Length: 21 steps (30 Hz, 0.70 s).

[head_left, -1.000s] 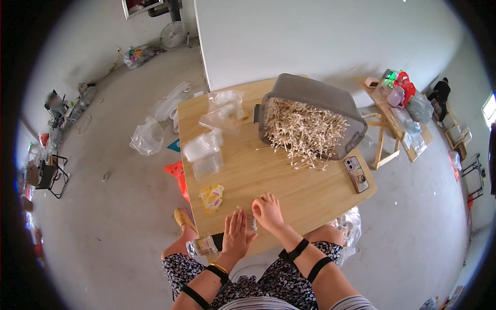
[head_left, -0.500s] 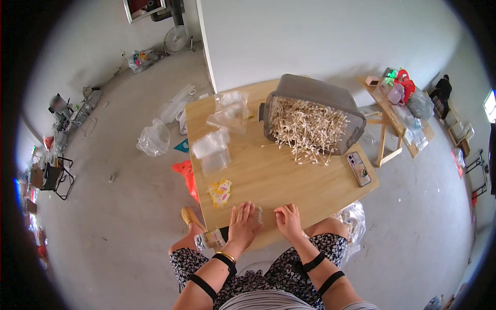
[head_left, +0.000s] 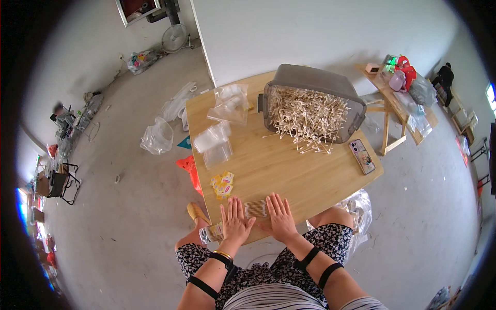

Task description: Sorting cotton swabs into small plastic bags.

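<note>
A neat row of cotton swabs lies on the near part of the wooden table, between my two hands. My left hand rests flat at the row's left side, fingers stretched out. At its right side lies my right hand, palm down, fingers straight and holding nothing. Left of my left hand, a clear packet of cotton swabs sits at the table's edge. Farther back, a grey plastic bin tipped on its side holds a big heap of loose cotton swabs, some spilling onto the table.
Yellow-and-white paper labels lie left on the table, with clear plastic bags behind them. A phone lies near the right edge. A red bag hangs at the left edge. A side table stands at the right.
My left hand has moved off the cotton swabs to their left side. My right hand has uncurled and flattened at their right, so the row now shows between both hands.
</note>
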Each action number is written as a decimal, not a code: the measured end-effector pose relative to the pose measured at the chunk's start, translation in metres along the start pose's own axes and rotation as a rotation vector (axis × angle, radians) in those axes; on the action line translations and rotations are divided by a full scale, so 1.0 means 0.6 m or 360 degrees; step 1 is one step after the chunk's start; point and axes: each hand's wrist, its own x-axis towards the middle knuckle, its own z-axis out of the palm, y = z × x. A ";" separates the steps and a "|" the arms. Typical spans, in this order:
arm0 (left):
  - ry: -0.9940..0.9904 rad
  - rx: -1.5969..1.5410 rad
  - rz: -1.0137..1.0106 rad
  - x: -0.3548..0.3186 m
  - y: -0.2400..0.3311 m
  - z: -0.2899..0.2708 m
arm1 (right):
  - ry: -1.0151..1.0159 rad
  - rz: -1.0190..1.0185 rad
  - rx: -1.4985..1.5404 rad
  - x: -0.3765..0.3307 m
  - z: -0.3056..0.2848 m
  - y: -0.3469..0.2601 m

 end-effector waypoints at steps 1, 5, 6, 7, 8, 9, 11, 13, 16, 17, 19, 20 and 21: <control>-0.0030 0.0012 0.0015 -0.001 -0.002 0.002 | -0.0032 -0.0024 -0.0049 0.006 0.006 -0.002; -0.0021 -0.0143 0.0085 0.005 0.017 0.023 | -0.0070 -0.0086 -0.0331 0.020 0.042 -0.016; -0.0031 -0.0162 0.0070 0.004 0.020 0.022 | -0.0079 -0.0097 -0.0359 0.019 0.045 -0.013; -0.0040 -0.0180 0.0056 0.006 0.025 0.022 | -0.0087 -0.0107 -0.0388 0.017 0.047 -0.008; -0.0039 -0.0179 0.0050 0.005 0.023 0.022 | -0.0089 -0.0113 -0.0386 0.018 0.047 -0.011; -0.0034 -0.0139 0.0038 0.004 0.021 0.022 | -0.0075 -0.0111 -0.0367 0.018 0.046 -0.014; -0.0033 -0.0095 0.0028 0.003 0.023 0.020 | -0.0061 -0.0105 -0.0343 0.018 0.044 -0.020; -0.0064 -0.0193 0.0153 0.005 0.030 0.014 | -0.0098 -0.0071 -0.0343 0.019 0.041 -0.025; -0.0155 -0.0382 0.0109 0.013 0.028 -0.005 | -0.0057 -0.0095 -0.0456 0.020 0.046 -0.023; -0.0060 -0.0444 0.0016 0.013 0.022 -0.013 | -0.0055 -0.0100 -0.0447 0.020 0.044 -0.025; 0.0142 -0.0535 -0.0119 -0.001 -0.001 -0.034 | -0.0067 -0.0106 -0.0346 0.017 0.037 -0.024; 0.0344 -0.0637 -0.0235 -0.007 -0.011 -0.047 | -0.0060 -0.0107 -0.0340 0.017 0.033 -0.021; 0.0349 -0.0621 -0.0247 -0.021 -0.038 -0.048 | -0.0056 -0.0097 -0.0361 0.017 0.032 -0.023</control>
